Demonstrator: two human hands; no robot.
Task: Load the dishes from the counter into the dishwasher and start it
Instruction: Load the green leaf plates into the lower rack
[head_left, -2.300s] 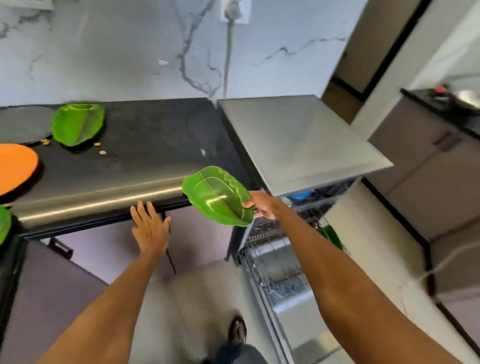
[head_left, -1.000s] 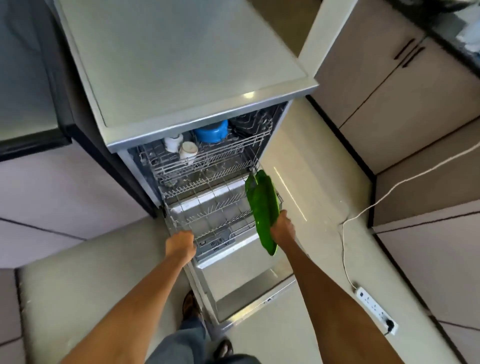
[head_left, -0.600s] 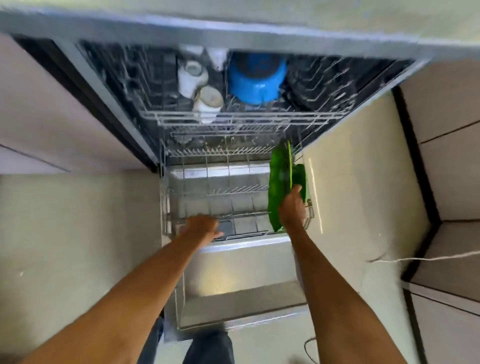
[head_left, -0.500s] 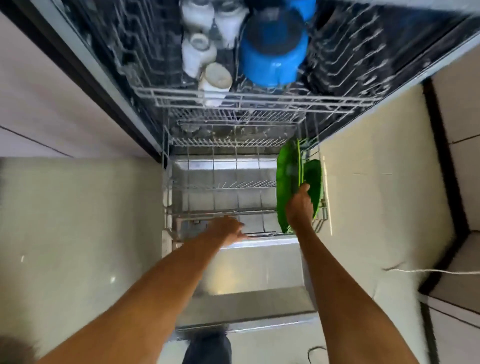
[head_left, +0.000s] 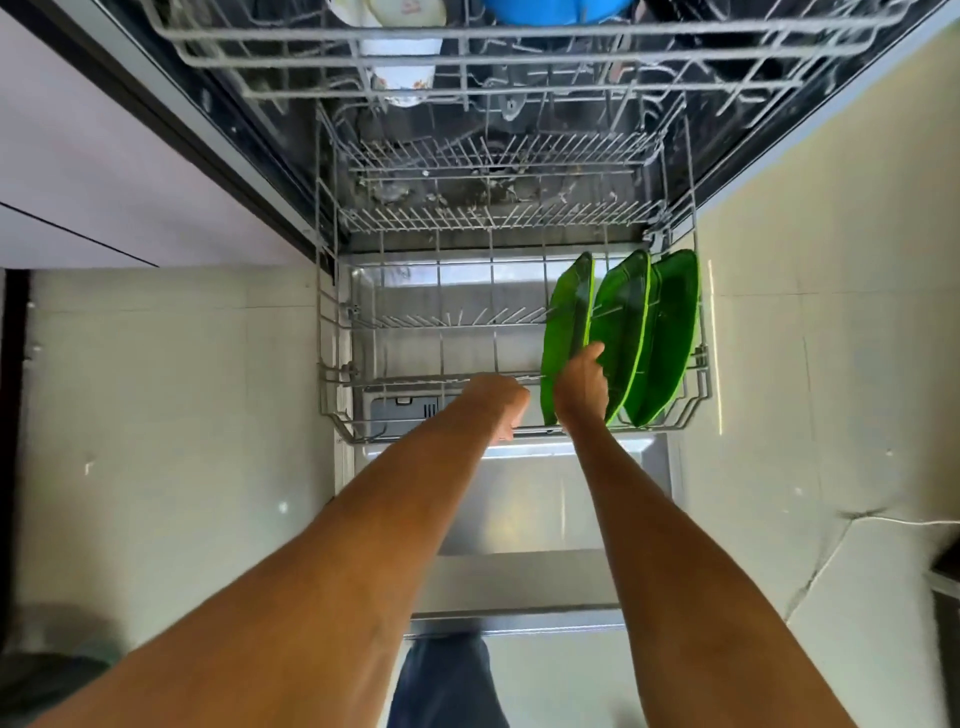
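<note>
Head view looks straight down into the open dishwasher (head_left: 519, 525), whose lower rack (head_left: 332, 395) is pulled out at the centre of the frame. We see three green leaf-shaped plates standing on edge at the right end of that rack: the left plate (head_left: 563, 332), the middle plate (head_left: 623, 322) and the right plate (head_left: 670, 332), close together. Our right hand (head_left: 582, 387) grips the near edge of the left plate, with the thumb poking up between it and the middle plate. Our left hand (head_left: 498, 402) sits just left of it at the rack's front rail, its fingers curled over the wire. In the upper rack (head_left: 467, 62) along the top of the frame we make out white cups (head_left: 400, 78) and a blue bowl (head_left: 556, 10)
</note>
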